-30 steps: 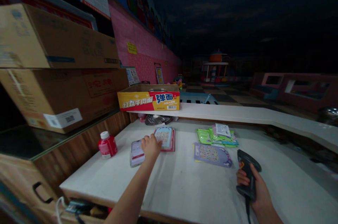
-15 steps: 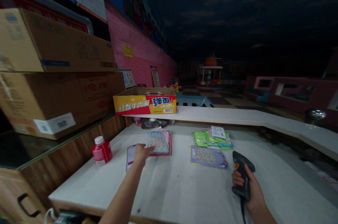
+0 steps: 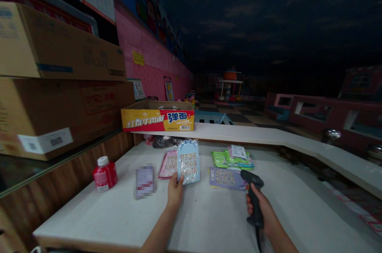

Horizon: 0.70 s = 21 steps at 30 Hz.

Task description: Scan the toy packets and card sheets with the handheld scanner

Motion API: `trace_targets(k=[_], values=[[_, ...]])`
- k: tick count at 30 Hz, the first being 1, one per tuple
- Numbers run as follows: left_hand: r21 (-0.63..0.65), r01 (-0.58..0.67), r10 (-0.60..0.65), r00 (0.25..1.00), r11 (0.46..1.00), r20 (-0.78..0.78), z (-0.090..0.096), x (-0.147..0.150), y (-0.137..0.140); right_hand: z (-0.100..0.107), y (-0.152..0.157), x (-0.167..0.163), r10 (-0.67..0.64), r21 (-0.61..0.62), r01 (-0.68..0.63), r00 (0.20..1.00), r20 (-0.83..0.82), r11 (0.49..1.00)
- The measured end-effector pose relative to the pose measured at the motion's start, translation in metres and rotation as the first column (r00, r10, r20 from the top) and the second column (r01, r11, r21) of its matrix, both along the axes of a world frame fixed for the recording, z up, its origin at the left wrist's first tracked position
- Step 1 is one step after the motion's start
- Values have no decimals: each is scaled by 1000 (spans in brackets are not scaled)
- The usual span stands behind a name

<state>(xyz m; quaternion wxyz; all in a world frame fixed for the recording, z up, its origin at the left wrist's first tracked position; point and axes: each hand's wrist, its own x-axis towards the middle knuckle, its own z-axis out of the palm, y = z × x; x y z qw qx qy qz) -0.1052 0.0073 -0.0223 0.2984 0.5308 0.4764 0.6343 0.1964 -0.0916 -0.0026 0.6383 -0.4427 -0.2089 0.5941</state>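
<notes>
My left hand (image 3: 175, 190) pinches the lower edge of a light blue packet (image 3: 189, 162) printed with a grid of tiny pictures, held tilted up above the desk. Behind it lies a small stack of pink packets (image 3: 168, 164), partly covered. In my right hand (image 3: 260, 205) is a black handheld barcode scanner (image 3: 253, 201), its head pointing left and its cord hanging down. Just left of the scanner head lies a purple packet (image 3: 225, 177) with a yellow one showing under its edge. Beyond it are several green packets (image 3: 229, 159) with a white one on top.
A blurred-out phone (image 3: 145, 181) and a red bottle with a white cap (image 3: 105, 174) stand to the left on the white desk (image 3: 197, 221). A yellow and red carton (image 3: 158, 119) sits on the raised ledge (image 3: 244, 131). Large cardboard boxes (image 3: 68, 106) are stacked at left.
My left hand has lifted the light blue packet off the pink stack and moved right with it. My right hand has brought the scanner left, closer to the purple packet. The view has shifted slightly.
</notes>
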Motion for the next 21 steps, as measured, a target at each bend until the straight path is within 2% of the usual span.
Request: trace_targets(k=[4, 9, 14, 17, 21], values=[[25, -6, 6, 1000, 1000, -5, -9, -4, 4, 6, -15, -47, 91, 40, -103, 971, 222, 994], [9, 23, -23, 1000, 1000, -5, -13, -6, 7, 13, -40, -96, 227, 6, -243, 915, 333, 970], [-8, -7, 7, 998, 1000, -70, -4, -4, 2, 24, -51, -111, 307, -18, -323, 880, 362, 946], [-35, -50, 46, 992, 998, -120, 2, -2, -2, 27, -52, -114, 280, -26, -290, 891, 358, 957], [-41, -35, 31, 995, 999, -98, 2, -1, -2, 25, -48, -117, 255, -50, -254, 899, 356, 966]])
